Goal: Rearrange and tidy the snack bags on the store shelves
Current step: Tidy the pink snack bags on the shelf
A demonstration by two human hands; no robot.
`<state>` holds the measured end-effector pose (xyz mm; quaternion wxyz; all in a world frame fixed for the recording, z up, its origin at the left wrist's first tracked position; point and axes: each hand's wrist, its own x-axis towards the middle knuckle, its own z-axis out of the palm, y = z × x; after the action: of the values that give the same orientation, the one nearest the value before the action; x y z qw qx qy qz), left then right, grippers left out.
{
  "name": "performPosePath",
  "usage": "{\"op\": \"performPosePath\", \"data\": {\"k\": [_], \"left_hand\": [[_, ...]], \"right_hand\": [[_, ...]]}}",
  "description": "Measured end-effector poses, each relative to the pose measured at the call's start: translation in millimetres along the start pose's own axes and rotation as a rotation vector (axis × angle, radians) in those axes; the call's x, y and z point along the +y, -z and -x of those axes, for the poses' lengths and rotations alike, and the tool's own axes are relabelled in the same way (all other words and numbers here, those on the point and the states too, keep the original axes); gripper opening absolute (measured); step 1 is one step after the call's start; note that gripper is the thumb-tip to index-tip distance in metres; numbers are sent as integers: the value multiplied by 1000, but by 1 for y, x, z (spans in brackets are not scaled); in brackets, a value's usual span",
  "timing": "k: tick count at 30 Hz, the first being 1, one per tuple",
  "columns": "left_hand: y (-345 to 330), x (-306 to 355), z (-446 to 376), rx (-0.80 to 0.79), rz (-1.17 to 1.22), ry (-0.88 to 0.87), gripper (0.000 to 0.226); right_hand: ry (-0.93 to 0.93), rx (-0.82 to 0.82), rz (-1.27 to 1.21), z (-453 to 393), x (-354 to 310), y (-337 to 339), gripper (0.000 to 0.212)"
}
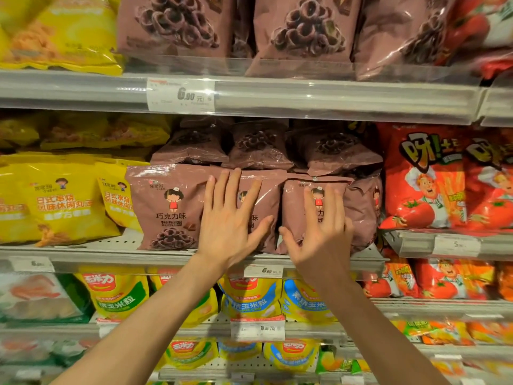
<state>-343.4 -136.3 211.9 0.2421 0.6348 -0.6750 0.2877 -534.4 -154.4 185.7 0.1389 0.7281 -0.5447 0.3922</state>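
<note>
Brown chocolate-ring snack bags stand upright in a row on the middle shelf (pixel 166 252). My left hand (pixel 230 220) lies flat with spread fingers on the middle brown bag (pixel 268 195). My right hand (pixel 323 232) presses with straight fingers on the brown bag to its right (pixel 294 207). A third upright brown bag (pixel 163 207) stands to the left, untouched. Three more brown bags (pixel 258 147) lie stacked on top of the row, behind my fingers.
Yellow snack bags (pixel 55 198) fill the shelf to the left and red tomato-print bags (pixel 433 179) the right. More brown bags (pixel 299 31) sit on the shelf above, behind a clear rail. Yellow corn-snack bags (pixel 249 298) line the shelves below. Price tags hang on the shelf edges.
</note>
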Motion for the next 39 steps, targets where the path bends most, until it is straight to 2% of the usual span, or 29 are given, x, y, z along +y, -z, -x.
{"op": "performPosePath", "data": {"k": [4, 8, 17, 33, 39], "left_hand": [[2, 0, -2, 56, 16, -45, 63], [-4, 4, -8, 74, 10, -27, 60], [-12, 3, -18, 16, 36, 32, 63], [-18, 10, 2, 32, 70, 52, 63], [-21, 9, -5, -22, 114, 77, 68]], "right_hand": [[102, 93, -9, -3, 4, 0, 73], [225, 67, 18, -8, 7, -11, 69], [196, 40, 21, -19, 11, -18, 66], [236, 42, 104, -5, 18, -16, 68], [210, 46, 107, -5, 17, -25, 68]]}}
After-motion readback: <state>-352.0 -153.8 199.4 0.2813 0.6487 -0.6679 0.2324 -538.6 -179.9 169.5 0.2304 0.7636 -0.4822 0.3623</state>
